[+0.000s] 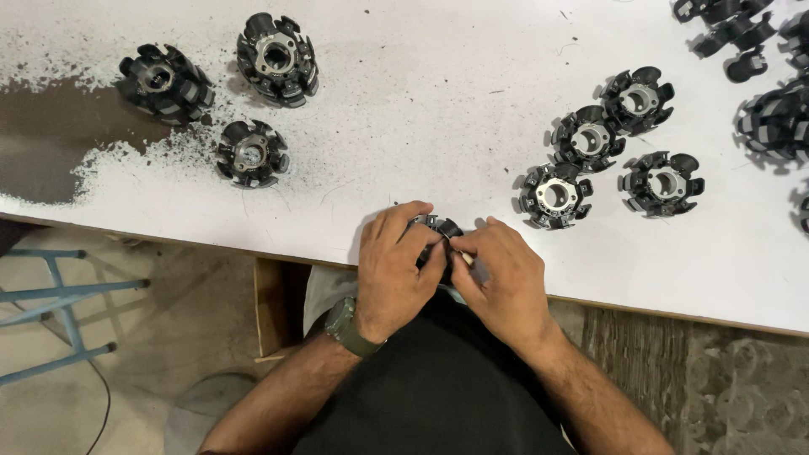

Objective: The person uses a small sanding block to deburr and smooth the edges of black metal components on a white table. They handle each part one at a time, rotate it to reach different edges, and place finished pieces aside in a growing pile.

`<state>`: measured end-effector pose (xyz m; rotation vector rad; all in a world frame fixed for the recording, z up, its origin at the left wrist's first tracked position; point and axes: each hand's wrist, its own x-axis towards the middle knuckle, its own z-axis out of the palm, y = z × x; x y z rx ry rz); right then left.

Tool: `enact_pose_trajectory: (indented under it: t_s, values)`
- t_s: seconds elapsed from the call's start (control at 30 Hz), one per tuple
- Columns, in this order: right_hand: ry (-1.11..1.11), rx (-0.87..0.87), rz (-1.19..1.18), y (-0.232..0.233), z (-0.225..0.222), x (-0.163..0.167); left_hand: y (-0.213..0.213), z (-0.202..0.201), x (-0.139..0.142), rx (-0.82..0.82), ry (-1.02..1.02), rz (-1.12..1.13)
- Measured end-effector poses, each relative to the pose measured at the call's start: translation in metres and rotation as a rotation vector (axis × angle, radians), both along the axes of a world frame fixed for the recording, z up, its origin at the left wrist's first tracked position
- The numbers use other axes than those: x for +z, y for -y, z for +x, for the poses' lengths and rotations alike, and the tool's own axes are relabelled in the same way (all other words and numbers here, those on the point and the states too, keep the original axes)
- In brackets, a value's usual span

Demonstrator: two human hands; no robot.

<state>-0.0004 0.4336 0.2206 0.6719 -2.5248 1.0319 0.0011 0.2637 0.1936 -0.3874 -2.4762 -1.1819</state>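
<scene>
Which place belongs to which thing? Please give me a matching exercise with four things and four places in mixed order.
Things:
1. black stator core in both hands
2. group of three stator cores
3. group of four stator cores
4. olive wristwatch

Places:
A. far left of the white table
B. on the left wrist
C. at the table's near edge
D. right of the hands, on the table

Pairs: 1-C, 2-A, 3-D, 4-B

No packages, labels, signs or screens showing anywhere in view
</scene>
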Motion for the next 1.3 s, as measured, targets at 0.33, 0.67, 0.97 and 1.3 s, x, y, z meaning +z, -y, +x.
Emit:
enact_pose_trajectory:
  t_s: [0.33, 0.67, 0.97, 1.3]
  values:
    - [-0.005, -0.012, 0.005, -0.003, 0.003, -0.001, -0.005, -0.004, -0.010, 0.033, -0.035, 0.002]
    - [-0.046, -0.011, 0.054, -0.004, 0.006, -0.005, 0.001, -0.001, -0.006, 0.010, -0.018, 0.120]
    - [0.002, 0.014, 0.053, -0.005, 0.002, 0.002, 0.012, -0.001, 0.016, -0.138, 0.029, -0.004]
    - [0.017, -0.014, -0.067, -0.007, 0.007, 0.000, -0.003, -0.002, 0.006, -0.008, 0.053, 0.063]
